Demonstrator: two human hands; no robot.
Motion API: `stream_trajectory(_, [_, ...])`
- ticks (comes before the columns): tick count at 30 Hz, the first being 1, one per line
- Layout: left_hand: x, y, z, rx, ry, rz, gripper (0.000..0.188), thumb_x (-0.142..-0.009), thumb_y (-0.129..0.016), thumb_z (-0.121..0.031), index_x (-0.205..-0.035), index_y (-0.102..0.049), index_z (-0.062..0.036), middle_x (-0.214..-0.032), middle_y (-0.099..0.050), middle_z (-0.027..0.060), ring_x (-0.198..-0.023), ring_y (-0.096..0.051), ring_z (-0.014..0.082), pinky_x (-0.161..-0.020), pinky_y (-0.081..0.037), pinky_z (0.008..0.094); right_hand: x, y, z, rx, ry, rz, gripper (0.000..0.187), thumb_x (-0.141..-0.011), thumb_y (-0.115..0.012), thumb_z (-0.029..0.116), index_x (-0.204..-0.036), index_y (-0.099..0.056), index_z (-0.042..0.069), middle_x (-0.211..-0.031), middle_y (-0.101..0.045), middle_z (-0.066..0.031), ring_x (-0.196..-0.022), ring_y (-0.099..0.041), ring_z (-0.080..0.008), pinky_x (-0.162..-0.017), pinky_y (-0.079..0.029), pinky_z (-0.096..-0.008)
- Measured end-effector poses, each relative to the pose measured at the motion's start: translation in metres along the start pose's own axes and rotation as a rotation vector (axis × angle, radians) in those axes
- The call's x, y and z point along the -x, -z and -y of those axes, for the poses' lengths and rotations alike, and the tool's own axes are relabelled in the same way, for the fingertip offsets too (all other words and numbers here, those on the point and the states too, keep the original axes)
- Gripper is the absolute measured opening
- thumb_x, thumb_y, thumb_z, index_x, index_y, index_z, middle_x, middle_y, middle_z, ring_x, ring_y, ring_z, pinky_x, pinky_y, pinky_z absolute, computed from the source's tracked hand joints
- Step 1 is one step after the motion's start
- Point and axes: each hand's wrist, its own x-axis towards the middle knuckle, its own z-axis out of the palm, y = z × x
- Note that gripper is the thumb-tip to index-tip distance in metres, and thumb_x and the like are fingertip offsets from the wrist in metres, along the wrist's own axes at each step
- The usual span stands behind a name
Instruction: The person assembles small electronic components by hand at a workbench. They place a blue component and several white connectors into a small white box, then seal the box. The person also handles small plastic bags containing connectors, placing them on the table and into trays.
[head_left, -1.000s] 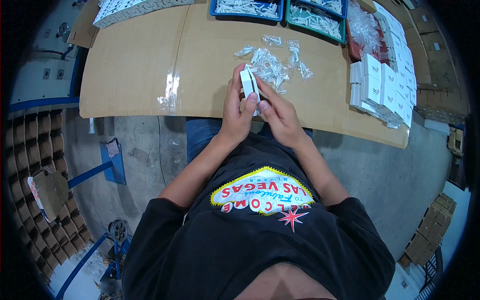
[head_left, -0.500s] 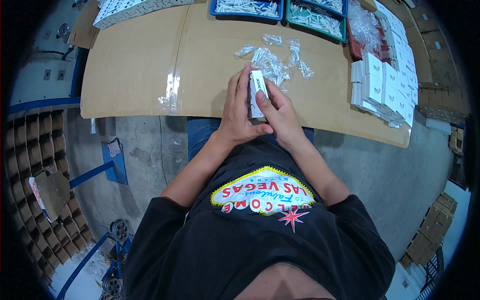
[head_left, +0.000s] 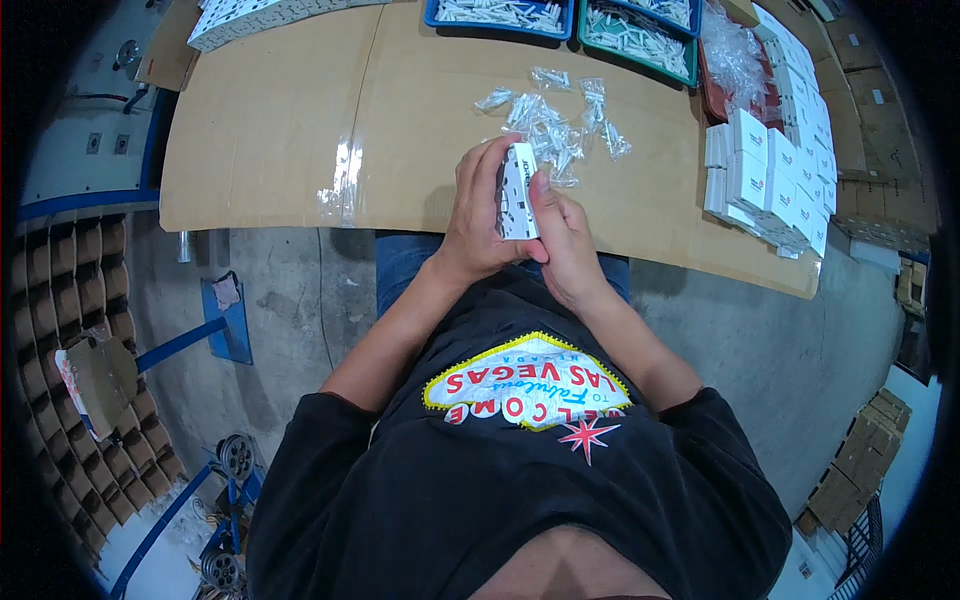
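A small white box (head_left: 517, 192) with black print is held between both hands, at the table's near edge in front of my body. My left hand (head_left: 472, 210) wraps its left side, fingers reaching up behind it. On the box's right edge lies the thumb of my right hand (head_left: 572, 240), whose other fingers are mostly hidden. Just beyond the box, a pile of small clear bags (head_left: 548, 132) with white stick-like pieces lies on the cardboard-covered table (head_left: 270, 130).
Blue (head_left: 500, 28) and green trays (head_left: 640, 62) of white pieces stand at the back. A red tray (head_left: 714, 98) with clear plastic bags is beside stacked white boxes (head_left: 768, 180) on the right. A long patterned carton (head_left: 270, 18) lies at the back left.
The box has turned slightly, so more of its patterned side shows. My right thumb has moved from the box's face to its right edge.
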Motion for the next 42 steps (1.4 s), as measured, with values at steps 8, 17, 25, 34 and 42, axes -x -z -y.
stream_trajectory(8, [0.005, -0.008, -0.003, 0.032, -0.044, -0.055, 0.123, -0.074, -0.06, -0.087, -0.147, -0.035, 0.0086, -0.14, -0.047, 0.0242, -0.13, -0.045, 0.0386, -0.113, -0.033, 0.0475, 0.006, -0.001, 0.007, 0.076, 0.029, -0.021, 0.052, -0.11, -0.041, 0.046, -0.102, -0.066, 0.001, -0.09, -0.065, 0.0001, -0.081, -0.057, -0.0055, -0.072, -0.047, -0.0246])
stream_trajectory(17, [0.005, -0.006, -0.004, 0.063, -0.067, -0.099, 0.124, -0.074, -0.058, -0.089, -0.148, -0.032, 0.0075, -0.141, -0.046, 0.0246, -0.133, -0.043, 0.0386, -0.114, -0.033, 0.0479, 0.009, -0.003, 0.012, 0.198, 0.086, 0.013, 0.053, -0.111, -0.039, 0.045, -0.103, -0.065, 0.0, -0.091, -0.065, -0.0021, -0.083, -0.056, -0.0073, -0.076, -0.047, -0.0257])
stream_trajectory(25, [-0.014, -0.011, -0.026, 0.751, 0.53, -0.366, 0.095, -0.096, -0.03, -0.079, -0.151, -0.035, -0.0022, -0.14, -0.052, 0.0199, -0.128, -0.054, 0.0312, -0.108, -0.043, 0.0415, -0.004, 0.022, 0.015, 0.349, 0.101, 0.131, 0.052, -0.107, -0.054, 0.031, -0.152, -0.047, 0.006, -0.13, -0.061, -0.0122, -0.114, -0.058, -0.0154, -0.1, -0.047, -0.0314])
stream_trajectory(34, [-0.02, 0.011, -0.037, 1.512, 1.193, -0.307, 0.076, -0.103, -0.025, -0.069, -0.145, -0.047, -0.0098, -0.143, -0.055, 0.0168, -0.131, -0.053, 0.0367, -0.112, -0.04, 0.058, -0.013, 0.039, 0.014, 1.021, 0.737, 0.195, 0.065, -0.085, -0.078, 0.023, -0.144, -0.056, 0.011, -0.153, -0.049, -0.0149, -0.142, -0.044, -0.0364, -0.118, -0.033, -0.0508])
stream_trajectory(42, [0.005, 0.014, -0.006, 1.931, 1.198, -0.196, 0.067, -0.106, -0.027, -0.062, -0.146, -0.047, -0.0123, -0.146, -0.053, 0.0153, -0.134, -0.051, 0.0369, -0.112, -0.039, 0.0618, -0.016, 0.044, 0.019, 1.126, 0.766, 0.236, 0.062, -0.086, -0.075, 0.032, -0.143, -0.058, 0.014, -0.149, -0.055, -0.0081, -0.143, -0.046, -0.0282, -0.122, -0.022, -0.0571])
